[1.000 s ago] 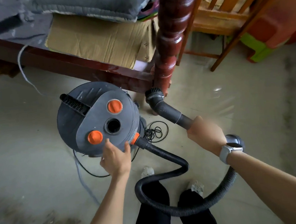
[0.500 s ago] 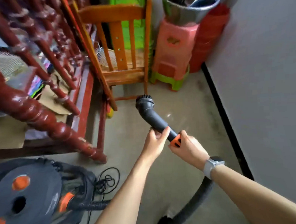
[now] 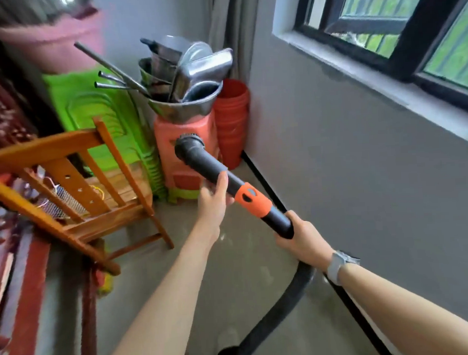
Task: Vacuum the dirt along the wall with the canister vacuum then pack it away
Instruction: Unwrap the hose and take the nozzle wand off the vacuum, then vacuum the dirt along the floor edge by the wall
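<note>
black vacuum wand [image 3: 213,166] in both hands [image 3: 214,202], by grey wall [image 3: 362,157]

home storage corner | grey plaster wall [image 3: 361,149] with black-framed window [image 3: 398,22] | bare concrete floor [image 3: 156,276] | slatted wooden chair [image 3: 73,185] | stacked plastic stools [image 3: 182,142] | metal basin of pans [image 3: 188,103]

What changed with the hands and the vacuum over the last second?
The left hand left the canister lid and took hold of the black wand ahead of its orange collar. The wand rose, its brush head now lifted toward the corner, and the canister dropped out of view. The right hand still grips the wand's rear.
</note>
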